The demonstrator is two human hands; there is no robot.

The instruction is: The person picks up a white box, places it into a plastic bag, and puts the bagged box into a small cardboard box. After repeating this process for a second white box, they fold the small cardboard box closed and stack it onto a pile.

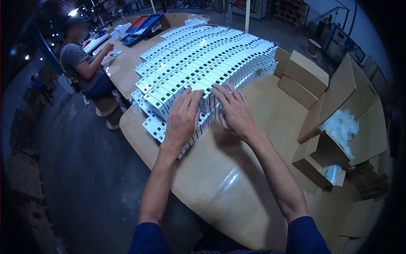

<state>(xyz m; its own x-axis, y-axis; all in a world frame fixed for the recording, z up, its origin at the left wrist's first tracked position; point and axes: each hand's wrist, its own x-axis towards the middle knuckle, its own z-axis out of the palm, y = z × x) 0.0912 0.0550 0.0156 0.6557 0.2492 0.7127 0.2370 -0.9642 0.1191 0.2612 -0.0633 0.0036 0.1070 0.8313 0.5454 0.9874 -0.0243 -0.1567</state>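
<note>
Slim white boxes (182, 80) with dark square marks on their ends stand packed in rows, forming a large layered stack on the table. At its near edge, my left hand (182, 116) has its fingers over the box tops and its thumb side against their front. My right hand (236, 112) grips the same edge a little to the right, fingers bent over the top and thumb lower down. A few box fronts (206, 103) show between my two hands. My fingers partly cover the boxes under them.
Brown paper covers the table (220, 169). On the right stand open cardboard boxes (304, 80), one with clear plastic bags (341, 127) inside. A blue and red tray (141, 29) lies at the far left end. Another person (84, 59) sits along the left side.
</note>
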